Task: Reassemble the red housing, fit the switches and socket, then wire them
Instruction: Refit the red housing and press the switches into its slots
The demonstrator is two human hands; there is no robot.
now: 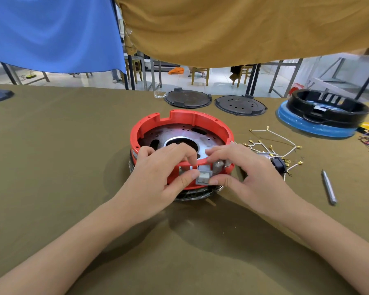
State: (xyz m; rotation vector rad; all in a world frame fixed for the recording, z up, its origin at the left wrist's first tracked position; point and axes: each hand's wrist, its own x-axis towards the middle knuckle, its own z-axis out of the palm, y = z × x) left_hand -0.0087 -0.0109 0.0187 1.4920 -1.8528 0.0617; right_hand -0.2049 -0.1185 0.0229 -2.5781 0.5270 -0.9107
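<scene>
The round red housing (180, 121) stands in the middle of the table with a perforated metal plate (179, 133) inside it. At its near wall a small grey switch (203, 177) sits at an opening. My left hand (162, 177) grips the near rim, its thumb pressing the switch's left side. My right hand (241, 169) holds the rim from the right, thumb against the switch's right side. A second grey part (218, 166) sits in the wall just right of the switch. White wires with gold terminals (273, 143) and a black socket (278, 163) lie to the right.
A metal tool bit (329, 188) lies at the right. Two dark round plates (188, 99) (241, 105) rest at the table's far edge. A black ring on a blue base (324, 116) stands far right. Blue and tan cloths hang overhead.
</scene>
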